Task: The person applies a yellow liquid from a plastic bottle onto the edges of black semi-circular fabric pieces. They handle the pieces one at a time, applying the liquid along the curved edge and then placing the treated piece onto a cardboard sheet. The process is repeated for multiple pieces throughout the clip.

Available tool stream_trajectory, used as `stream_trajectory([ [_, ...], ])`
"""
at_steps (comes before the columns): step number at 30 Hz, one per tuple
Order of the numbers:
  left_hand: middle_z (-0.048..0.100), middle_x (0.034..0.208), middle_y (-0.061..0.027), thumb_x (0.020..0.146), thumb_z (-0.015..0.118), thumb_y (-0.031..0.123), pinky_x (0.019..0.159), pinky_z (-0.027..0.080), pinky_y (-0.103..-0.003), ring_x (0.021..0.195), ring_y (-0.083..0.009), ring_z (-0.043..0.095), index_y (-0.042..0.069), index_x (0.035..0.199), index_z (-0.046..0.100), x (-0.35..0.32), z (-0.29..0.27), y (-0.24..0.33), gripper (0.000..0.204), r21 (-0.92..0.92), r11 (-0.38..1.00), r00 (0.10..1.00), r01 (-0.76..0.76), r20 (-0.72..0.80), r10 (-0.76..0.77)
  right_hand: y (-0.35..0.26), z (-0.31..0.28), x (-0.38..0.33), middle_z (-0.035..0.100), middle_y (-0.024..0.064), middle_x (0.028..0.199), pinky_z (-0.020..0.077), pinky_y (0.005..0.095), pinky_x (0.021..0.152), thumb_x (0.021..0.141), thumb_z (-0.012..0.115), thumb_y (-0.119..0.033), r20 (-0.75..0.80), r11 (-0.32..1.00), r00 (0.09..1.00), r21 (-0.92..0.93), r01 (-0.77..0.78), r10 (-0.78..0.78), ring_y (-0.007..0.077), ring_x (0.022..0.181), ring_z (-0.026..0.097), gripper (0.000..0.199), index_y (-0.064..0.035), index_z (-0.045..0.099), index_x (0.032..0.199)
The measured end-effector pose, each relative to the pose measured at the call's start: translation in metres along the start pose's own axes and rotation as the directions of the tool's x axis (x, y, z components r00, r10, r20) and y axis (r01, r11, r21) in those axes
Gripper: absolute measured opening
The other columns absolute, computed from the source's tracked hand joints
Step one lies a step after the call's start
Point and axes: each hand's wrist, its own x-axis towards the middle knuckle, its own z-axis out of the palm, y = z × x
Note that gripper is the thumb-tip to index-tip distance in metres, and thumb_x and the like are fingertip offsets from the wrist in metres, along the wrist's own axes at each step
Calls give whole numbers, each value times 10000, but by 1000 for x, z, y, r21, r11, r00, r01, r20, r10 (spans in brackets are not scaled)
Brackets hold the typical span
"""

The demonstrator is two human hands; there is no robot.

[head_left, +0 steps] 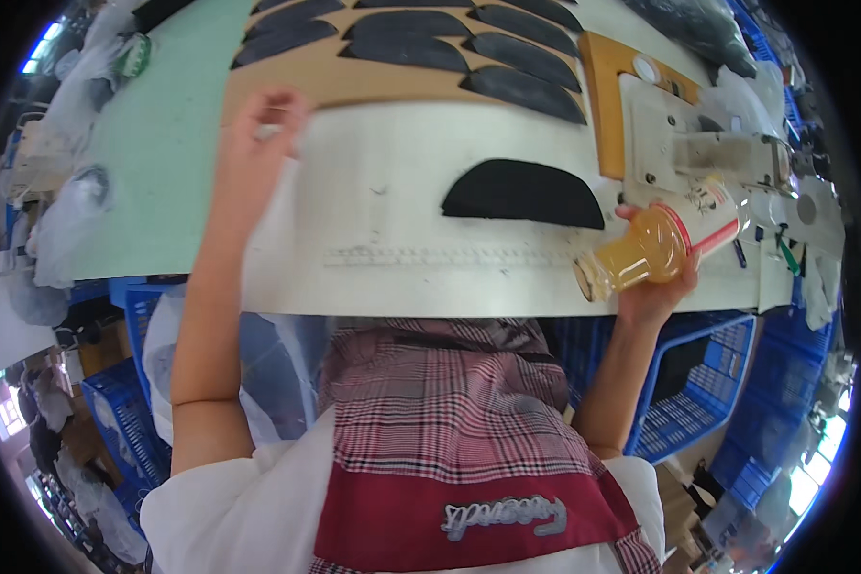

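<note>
My right hand [668,287] is wrapped round a clear bottle [652,244] with yellow-orange contents and a white and red label. The bottle is tilted on its side, its neck toward the lower left, above the table's front edge. My left hand [275,120] is raised at the left, slightly blurred, with its fingers curled together; whatever may be in them is too small to make out. Between the hands, a black half-moon-shaped piece [524,194] lies flat on the white table [383,210]. Neither hand touches it.
Several dark curved pieces [407,53] lie in rows on a brown board [364,88] at the back. A sewing-machine-like device [717,153] stands at the right beside an orange-brown board [605,105]. A green mat [153,172] covers the left side. Blue crates [703,383] sit below the table edge.
</note>
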Motion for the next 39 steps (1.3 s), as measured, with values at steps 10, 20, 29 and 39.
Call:
stream_trajectory([
  [10, 543, 909, -79, 820, 569, 129, 621, 462, -207, 732, -106, 556, -20, 913, 509, -58, 96, 17, 186, -435, 892, 965, 125, 262, -7, -29, 73, 20, 602, 121, 869, 469, 303, 730, 704, 676, -188, 111, 806, 924, -459, 374, -366, 194, 808, 596, 383, 32, 545, 989],
  [20, 554, 735, -53, 777, 575, 67, 581, 426, -213, 661, -88, 536, -25, 814, 515, -63, 107, 10, 116, -476, 878, 990, 58, 141, 11, -4, 137, 17, 630, 73, 703, 488, 253, 561, 553, 784, -252, 649, 275, 686, -629, 727, -330, 163, 624, 625, 462, 3, 593, 888],
  [29, 549, 755, -94, 739, 593, 75, 596, 450, -254, 633, -153, 535, -9, 794, 532, -64, 100, 28, 117, -215, 969, 989, -118, 60, 134, 11, 105, 14, 607, 92, 802, 481, 319, 640, 562, 780, -284, 752, 31, 642, -645, 763, -148, 238, 729, 600, 629, -22, 492, 1057],
  [39, 490, 746, 15, 785, 553, 34, 569, 405, -162, 717, -41, 421, 5, 764, 517, -56, 109, 21, 50, -236, 968, 978, 84, 206, -35, -59, 49, -1, 611, 93, 903, 495, 309, 703, 578, 785, -208, 703, -413, 673, -696, 587, -230, 178, 774, 603, 489, 3, 574, 966],
])
